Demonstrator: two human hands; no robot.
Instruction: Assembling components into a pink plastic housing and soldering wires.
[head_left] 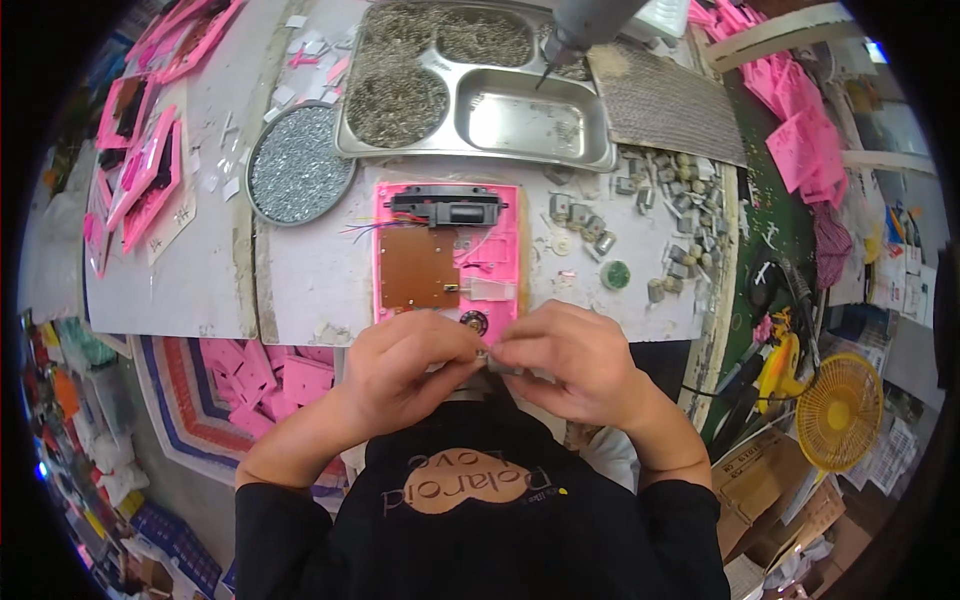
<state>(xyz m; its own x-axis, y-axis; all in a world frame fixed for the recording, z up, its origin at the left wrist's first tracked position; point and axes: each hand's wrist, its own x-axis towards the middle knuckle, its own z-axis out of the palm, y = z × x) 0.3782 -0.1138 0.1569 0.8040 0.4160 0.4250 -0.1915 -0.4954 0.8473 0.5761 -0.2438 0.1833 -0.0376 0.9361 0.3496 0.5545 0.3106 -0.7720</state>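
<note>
My left hand (412, 362) and my right hand (572, 358) meet at the table's front edge, fingertips closed together in a pinch. Between them shows a small greyish piece (484, 356), mostly covered by my fingers; its kind cannot be made out. Just beyond lies a pink plastic panel (512, 250). It carries a brown circuit board (418, 270), a black mechanism (445, 207) along its far edge, thin coloured wires (385, 226) and a round dark part (474, 321) close to my fingertips.
Past the panel, a steel compartment tray (480, 152) holds small metal parts, under a hanging power screwdriver (580, 25). A round dish of screws (302, 165) stands left. Small metal motors (685, 200) lie scattered right. More pink panels (145, 185) pile up far left.
</note>
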